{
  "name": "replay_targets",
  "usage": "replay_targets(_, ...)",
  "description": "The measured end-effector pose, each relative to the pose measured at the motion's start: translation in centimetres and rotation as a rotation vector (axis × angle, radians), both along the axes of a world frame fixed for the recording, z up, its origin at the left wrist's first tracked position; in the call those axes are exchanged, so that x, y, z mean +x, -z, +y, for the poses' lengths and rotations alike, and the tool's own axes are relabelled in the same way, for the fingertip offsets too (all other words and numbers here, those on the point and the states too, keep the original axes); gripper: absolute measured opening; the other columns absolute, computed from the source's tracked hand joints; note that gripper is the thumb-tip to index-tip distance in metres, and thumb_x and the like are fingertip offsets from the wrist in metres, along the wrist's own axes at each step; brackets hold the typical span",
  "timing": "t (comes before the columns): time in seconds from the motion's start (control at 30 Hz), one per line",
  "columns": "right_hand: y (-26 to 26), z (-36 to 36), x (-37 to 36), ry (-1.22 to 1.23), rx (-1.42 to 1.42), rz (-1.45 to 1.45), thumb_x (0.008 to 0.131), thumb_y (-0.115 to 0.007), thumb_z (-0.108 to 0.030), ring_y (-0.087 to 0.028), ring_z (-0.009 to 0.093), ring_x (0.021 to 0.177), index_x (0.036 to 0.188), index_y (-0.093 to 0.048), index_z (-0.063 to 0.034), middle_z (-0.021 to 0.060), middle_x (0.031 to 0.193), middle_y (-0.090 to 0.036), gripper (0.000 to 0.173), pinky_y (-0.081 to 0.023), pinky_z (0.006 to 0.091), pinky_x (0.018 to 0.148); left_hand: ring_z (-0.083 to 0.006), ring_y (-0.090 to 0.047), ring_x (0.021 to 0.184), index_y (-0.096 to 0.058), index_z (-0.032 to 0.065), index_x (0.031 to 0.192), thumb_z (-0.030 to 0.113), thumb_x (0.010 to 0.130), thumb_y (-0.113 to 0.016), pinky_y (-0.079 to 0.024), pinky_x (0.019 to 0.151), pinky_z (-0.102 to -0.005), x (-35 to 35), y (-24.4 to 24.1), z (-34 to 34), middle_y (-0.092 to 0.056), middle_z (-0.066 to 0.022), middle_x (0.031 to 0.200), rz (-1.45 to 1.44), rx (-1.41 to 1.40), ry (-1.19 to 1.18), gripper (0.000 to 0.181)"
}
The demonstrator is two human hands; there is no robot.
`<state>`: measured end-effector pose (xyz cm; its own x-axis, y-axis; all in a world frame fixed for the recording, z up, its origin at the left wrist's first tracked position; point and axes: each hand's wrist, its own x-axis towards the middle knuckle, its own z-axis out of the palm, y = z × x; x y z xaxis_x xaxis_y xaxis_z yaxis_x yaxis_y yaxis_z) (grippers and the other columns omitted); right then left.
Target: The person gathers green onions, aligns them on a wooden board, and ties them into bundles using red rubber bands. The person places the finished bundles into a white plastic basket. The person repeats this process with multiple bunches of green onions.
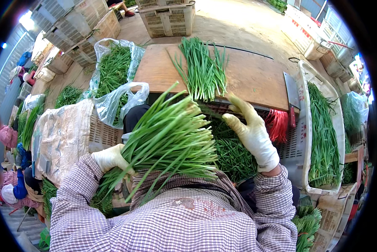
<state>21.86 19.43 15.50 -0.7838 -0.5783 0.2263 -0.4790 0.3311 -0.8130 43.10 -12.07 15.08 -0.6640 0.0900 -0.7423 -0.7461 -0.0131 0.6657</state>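
Note:
My left hand [114, 159], in a white glove, grips a thick bunch of garlic chives [166, 141] over my lap, its pale cut ends fanned out to the right. To the right of those ends, my right hand [246, 132] is raised with fingers apart and nothing in it; its glove is stained yellowish at the fingers. Beyond both hands, a smaller heap of chives [204, 69] lies on the wooden board [251, 78], stem ends towards me. Loose green leaves [234, 154] fill the space below the board's near edge.
A cleaver [291, 94] with a red handle lies at the board's right end, above hanging red ties [276, 126]. Chives fill a white plastic crate [324, 135] on the right. A plastic bag [113, 69] of leaves stands left, near a cloth-covered crate [62, 135]. Other people sit far left.

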Motion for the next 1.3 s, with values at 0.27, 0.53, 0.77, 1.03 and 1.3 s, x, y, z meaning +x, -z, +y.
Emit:
replay_targets(0.27, 1.2, -2.0, 1.9, 0.097, -0.095, -0.058, 0.081, -0.071, -0.022, -0.064, 0.018, 0.063, 0.079, -0.07, -0.0033, 0.0096, 0.073, -0.067, 0.019, -0.05, 0.0309, 0.06, -0.0143, -0.06, 0.089, -0.06, -0.002, 0.111, 0.003, 0.061, -0.077, -0.047, 0.084, -0.0289, -2.7, -3.9, 4.7, -0.067, -0.006, 0.096, -0.009, -0.244, 0.214, 0.053)
replay_targets(0.53, -2.0, -0.6, 3.1, -0.056, -0.224, 0.57, 0.079, -0.069, -0.01, -0.062, 0.024, 0.076, 0.087, -0.066, -0.004, 0.0063, 0.082, -0.066, 0.01, -0.048, 0.0365, 0.074, -0.0147, -0.06, 0.093, -0.059, -0.0012, 0.114, 0.001, 0.059, -0.079, -0.049, 0.085, -0.0294, -2.0, -2.2, 5.2, -0.066, -0.0056, 0.102, 0.084, -0.214, 0.228, 0.058)
replay_targets(0.77, 0.6, -1.1, 5.6, -0.047, 0.106, 0.744, 0.076, -0.07, -0.027, -0.058, 0.022, 0.093, 0.09, -0.067, -0.0105, 0.0013, 0.085, -0.065, 0.022, -0.037, 0.0451, 0.097, -0.0148, -0.06, 0.095, -0.057, -0.0017, 0.117, 0.001, 0.06, -0.078, -0.048, 0.087, -0.0301, -2.2, -2.3, 5.8, -0.066, -0.0062, 0.104, 0.081, -0.246, 0.238, 0.061)
replay_targets(1.03, 0.3, -1.7, 5.9, -0.102, 0.266, 0.558, 0.07, -0.074, -0.026, -0.055, 0.023, 0.105, 0.098, -0.068, -0.0134, 0.0026, 0.095, -0.063, 0.031, -0.021, 0.0495, 0.109, -0.0149, -0.06, 0.095, -0.056, -0.0023, 0.117, 0.0, 0.061, -0.077, -0.048, 0.087, -0.03, -1.7, -1.2, 5.7, -0.066, -0.0058, 0.103, 0.084, -0.255, 0.215, 0.059)
replay_targets(1.3, 1.9, -4.2, 5.5, -0.263, 0.287, 0.656, 0.072, -0.068, -0.024, -0.053, 0.021, 0.107, 0.1, -0.066, -0.0151, -0.0006, 0.093, -0.062, 0.029, -0.022, 0.0535, 0.108, -0.0147, -0.06, 0.094, -0.056, -0.0017, 0.116, 0.0, 0.062, -0.077, -0.048, 0.086, -0.0292, -1.8, -0.9, 5.7, -0.066, -0.0056, 0.102, 0.038, -0.28, 0.226, 0.058)
